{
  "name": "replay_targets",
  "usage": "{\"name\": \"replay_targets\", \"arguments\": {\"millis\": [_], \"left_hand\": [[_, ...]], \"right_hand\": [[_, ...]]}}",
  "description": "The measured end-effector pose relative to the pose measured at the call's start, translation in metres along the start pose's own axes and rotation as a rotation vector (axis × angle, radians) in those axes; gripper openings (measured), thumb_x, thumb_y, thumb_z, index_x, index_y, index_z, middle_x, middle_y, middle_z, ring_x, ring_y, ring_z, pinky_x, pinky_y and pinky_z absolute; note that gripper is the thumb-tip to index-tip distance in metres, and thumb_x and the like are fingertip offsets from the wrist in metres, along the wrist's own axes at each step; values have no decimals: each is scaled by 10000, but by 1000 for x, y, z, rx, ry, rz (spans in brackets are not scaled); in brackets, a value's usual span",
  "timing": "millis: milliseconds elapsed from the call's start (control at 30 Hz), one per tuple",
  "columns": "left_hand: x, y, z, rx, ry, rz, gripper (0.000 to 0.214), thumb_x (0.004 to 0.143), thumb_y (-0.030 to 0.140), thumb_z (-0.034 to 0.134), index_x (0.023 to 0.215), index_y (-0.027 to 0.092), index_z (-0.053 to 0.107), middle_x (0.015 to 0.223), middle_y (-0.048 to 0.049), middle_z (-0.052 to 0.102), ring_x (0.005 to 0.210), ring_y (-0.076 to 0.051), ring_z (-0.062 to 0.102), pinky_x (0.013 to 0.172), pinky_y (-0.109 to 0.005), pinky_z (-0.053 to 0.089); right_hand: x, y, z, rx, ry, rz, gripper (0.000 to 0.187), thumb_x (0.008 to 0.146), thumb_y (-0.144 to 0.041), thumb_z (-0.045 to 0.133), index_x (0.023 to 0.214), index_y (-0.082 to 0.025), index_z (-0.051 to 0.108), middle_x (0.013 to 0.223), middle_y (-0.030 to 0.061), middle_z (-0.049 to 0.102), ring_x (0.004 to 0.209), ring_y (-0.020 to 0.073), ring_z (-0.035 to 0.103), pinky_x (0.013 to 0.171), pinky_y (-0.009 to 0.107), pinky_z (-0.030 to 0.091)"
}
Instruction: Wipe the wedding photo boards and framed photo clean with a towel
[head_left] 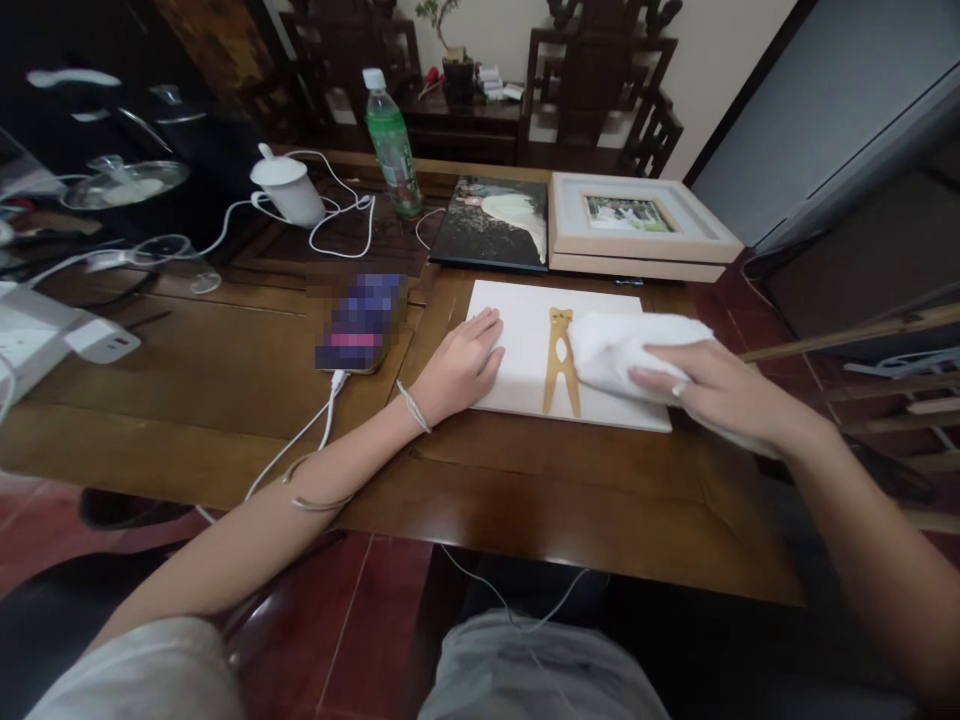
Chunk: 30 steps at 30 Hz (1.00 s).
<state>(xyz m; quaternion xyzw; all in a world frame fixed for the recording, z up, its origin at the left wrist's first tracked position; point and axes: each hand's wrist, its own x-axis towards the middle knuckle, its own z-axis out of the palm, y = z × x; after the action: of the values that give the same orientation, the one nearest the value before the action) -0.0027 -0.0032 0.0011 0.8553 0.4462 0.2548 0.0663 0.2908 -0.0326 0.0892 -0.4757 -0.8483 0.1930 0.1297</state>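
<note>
A white rectangular board (pixel 514 365) lies flat on the wooden table, with a tan, bear-eared figure (pixel 560 330) on its middle. My left hand (pixel 463 365) rests flat on the board's left edge, fingers stretched out and holding nothing. In my right hand (pixel 712 390) is a bunched white cloth (pixel 634 345), pressed over the right part of the board beside the figure. The cloth hides that part of the surface. The right hand is slightly blurred.
Behind the board lie a dark photo panel (pixel 491 225) and pale framed pictures (pixel 645 215). Left of it, a phone (pixel 364 320) is plugged into a white cable (pixel 328 420). Farther back stand a green bottle (pixel 394 150), a lidded white cup (pixel 289 190) and a clear cup (pixel 180 262).
</note>
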Motion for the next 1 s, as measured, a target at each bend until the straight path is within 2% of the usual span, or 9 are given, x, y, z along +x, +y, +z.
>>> {"name": "replay_targets", "arguments": {"millis": [133, 267, 433, 500, 567, 667, 733, 867, 1000], "left_hand": [[0, -1, 1, -8, 0, -6, 353, 911, 179, 411, 1217, 65, 544, 1379, -202, 506, 1346, -288, 416, 1124, -459, 356], [0, -2, 2, -4, -1, -4, 367, 909, 178, 414, 1227, 45, 537, 1380, -213, 502, 1348, -290, 413, 1127, -449, 350], [0, -2, 2, -10, 7, -6, 360, 912, 188, 413, 1231, 75, 538, 1384, -190, 507, 1347, -283, 416, 1120, -457, 357], [0, -2, 2, -3, 0, -12, 363, 913, 187, 411, 1231, 61, 536, 1386, -201, 502, 1347, -284, 416, 1122, -457, 355], [0, -2, 2, 7, -7, -16, 369, 914, 187, 410, 1231, 45, 534, 1389, -212, 495, 1349, -287, 412, 1125, -454, 350], [0, -1, 2, 9, -10, -17, 376, 914, 187, 409, 1235, 34, 531, 1390, -218, 491, 1352, -288, 407, 1131, -448, 343], [0, -1, 2, 6, -13, -18, 379, 913, 184, 408, 1232, 21, 532, 1387, -227, 491, 1353, -288, 406, 1136, -438, 335], [0, 0, 1, 8, -13, -23, 376, 916, 190, 403, 1238, 40, 529, 1394, -216, 488, 1358, -285, 400, 1133, -453, 339], [0, 0, 1, 11, -16, -15, 371, 916, 187, 404, 1242, 56, 525, 1393, -205, 493, 1358, -279, 401, 1128, -458, 348]], "right_hand": [[48, 25, 3, -20, 36, 34, 385, 909, -533, 390, 694, -232, 499, 733, 39, 596, 719, 245, 554, 679, 381, 409], [65, 34, 7, -35, 79, 42, 355, 901, -515, 411, 690, -236, 473, 745, 36, 583, 734, 248, 541, 692, 380, 404], [35, 12, 17, -66, 79, -1, 312, 924, -441, 374, 682, -246, 395, 629, -6, 473, 614, 203, 480, 703, 388, 416], [13, -1, 20, -76, 40, -36, 312, 932, -425, 360, 676, -248, 379, 588, -22, 423, 566, 193, 465, 724, 405, 427], [-10, -11, 20, -75, -22, -72, 318, 944, -407, 348, 674, -246, 390, 577, -22, 413, 595, 207, 511, 769, 424, 435], [-39, -18, 14, -60, -173, -85, 293, 955, -382, 363, 730, -242, 488, 659, 7, 527, 753, 244, 597, 829, 432, 437], [-51, -16, 8, -44, -239, -84, 264, 945, -390, 394, 799, -252, 566, 764, 28, 613, 814, 255, 612, 804, 414, 454], [-43, 0, -1, -45, -151, -58, 288, 926, -438, 417, 836, -255, 620, 858, 66, 667, 854, 267, 611, 761, 396, 461], [0, 14, 4, 16, -43, 36, 348, 923, -485, 415, 696, -234, 498, 735, 36, 604, 730, 233, 570, 706, 376, 429]]}}
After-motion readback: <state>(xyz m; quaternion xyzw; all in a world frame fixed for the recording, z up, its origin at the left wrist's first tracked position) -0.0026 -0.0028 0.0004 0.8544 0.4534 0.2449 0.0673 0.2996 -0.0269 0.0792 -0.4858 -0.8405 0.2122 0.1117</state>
